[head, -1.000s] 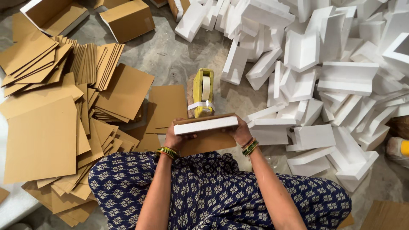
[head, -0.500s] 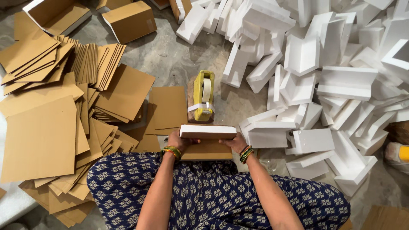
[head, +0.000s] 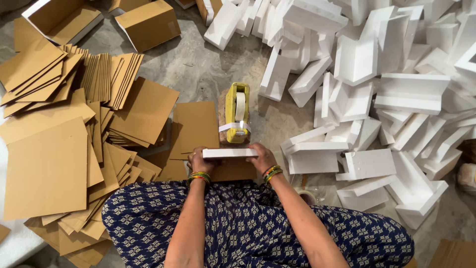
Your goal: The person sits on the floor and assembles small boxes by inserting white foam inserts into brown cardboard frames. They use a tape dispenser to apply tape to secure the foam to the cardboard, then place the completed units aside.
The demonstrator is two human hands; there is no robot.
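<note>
White foam makes up the flat slab (head: 229, 153) the person holds low over the lap, one end in each hand. The left hand (head: 198, 161) has its fingers wrapped round the left end, and the right hand (head: 262, 156) grips the right end the same way. A brown cardboard sheet (head: 233, 169) sits right under the slab. Just past it on the floor stands a yellow tape roller (head: 237, 113). Cardboard sheets (head: 74, 139) are spread out on the left, and foam blocks (head: 377, 89) are piled on the right.

Grey concrete floor (head: 198, 74), evenly lit; brown cardboard sheets (head: 47, 168) heaped left, white foam blocks (head: 386, 94) piled right.
</note>
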